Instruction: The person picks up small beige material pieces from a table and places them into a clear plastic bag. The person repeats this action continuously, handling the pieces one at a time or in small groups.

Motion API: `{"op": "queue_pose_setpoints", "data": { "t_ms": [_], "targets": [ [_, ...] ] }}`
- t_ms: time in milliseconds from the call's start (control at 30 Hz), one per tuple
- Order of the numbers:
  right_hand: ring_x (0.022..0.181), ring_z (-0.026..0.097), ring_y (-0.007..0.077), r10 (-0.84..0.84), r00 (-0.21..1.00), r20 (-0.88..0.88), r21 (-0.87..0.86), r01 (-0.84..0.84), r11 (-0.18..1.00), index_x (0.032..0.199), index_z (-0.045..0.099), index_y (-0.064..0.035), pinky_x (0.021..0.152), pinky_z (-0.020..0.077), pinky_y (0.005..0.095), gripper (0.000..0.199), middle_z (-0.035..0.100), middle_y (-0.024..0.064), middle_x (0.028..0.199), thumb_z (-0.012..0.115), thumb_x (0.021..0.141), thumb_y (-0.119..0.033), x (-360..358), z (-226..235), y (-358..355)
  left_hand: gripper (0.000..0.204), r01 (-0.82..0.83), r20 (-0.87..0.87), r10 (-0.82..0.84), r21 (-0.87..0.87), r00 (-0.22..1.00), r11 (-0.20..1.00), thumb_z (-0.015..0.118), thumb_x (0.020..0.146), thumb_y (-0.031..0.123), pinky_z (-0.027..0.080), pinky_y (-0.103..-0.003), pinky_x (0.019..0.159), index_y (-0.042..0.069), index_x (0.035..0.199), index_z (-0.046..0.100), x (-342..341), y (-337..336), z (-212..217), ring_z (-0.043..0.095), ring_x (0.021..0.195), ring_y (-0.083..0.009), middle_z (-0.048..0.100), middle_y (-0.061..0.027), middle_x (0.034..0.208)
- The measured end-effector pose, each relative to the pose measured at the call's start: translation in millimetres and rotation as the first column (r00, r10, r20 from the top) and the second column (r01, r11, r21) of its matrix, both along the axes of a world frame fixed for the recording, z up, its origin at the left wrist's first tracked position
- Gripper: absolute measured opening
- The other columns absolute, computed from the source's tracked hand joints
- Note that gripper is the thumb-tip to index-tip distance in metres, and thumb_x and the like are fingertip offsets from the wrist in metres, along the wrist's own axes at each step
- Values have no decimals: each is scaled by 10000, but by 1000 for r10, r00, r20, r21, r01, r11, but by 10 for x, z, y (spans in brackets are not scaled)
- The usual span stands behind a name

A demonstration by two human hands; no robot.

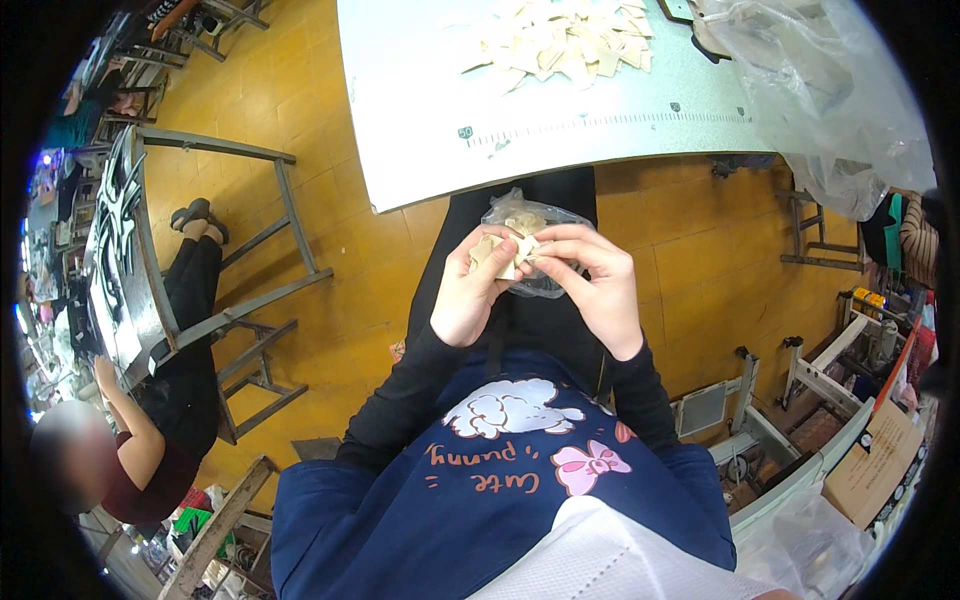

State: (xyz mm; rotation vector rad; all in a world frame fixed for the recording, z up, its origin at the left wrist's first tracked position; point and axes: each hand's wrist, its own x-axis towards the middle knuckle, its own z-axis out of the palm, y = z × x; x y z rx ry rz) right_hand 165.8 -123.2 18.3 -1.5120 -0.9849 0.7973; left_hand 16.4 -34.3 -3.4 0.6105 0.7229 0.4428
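In the left hand [470, 292], with grip closed thumb over fingers: a loose clutch of flat cream pieces [487, 253], held above the lap [540, 330], short of the counter [420, 130]. Fanned unevenly, pointing several ways; cannot tell any shared long axis. Below, in the lap, a clear plastic bag [547, 285]. Farther ahead, on the counter, a scattered heap of similar pieces [575, 48]. Just right of the clutch, the right hand [605, 278], with thumb and forefinger nearly together at its right edge, nearer to that side; cannot tell whether pinching or only touching.
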Motion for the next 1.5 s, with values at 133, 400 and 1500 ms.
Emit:
{"op": "queue_pose_setpoints", "data": {
  "t_ms": [133, 400, 1500],
  "targets": [
    [814, 680, 169, -121, 992, 19, -22, 121, 992, 915, 724, 37, 734, 521, 270, 87, 710, 111, 893, 709, 830, 28, -36, -62, 2, 152, 27, 7, -26, -85, 1000, 996, 568, 1014, 184, 529, -232, 768, 60, 1102, 557, -23, -1, -8, 623, 855, -113, 637, -60, 968],
    [720, 626, 140, 18, 982, 188, -281, 36, 959, 1095, 700, -7, 658, 497, 264, 246, 690, 112, 949, 724, 864, -90, 53, -74, -11, 181, -2, -16, 2, -10, 1000, 1000, 554, 1022, 188, 511, -250, 782, 32, 1114, 558, -125, 76, -37, 606, 847, -119, 651, -86, 981],
    [855, 670, 309, 90, 851, 517, -3, -104, 995, 943, 700, -18, 752, 546, 358, 140, 676, 120, 955, 722, 812, -61, 148, -142, 82, 277, 571, -74, -566, 93, 821, 816, 559, 1013, 209, 417, -193, 622, -13, 1165, 628, -211, 164, 19, 524, 698, -56, 681, -54, 935]
  ]
}}
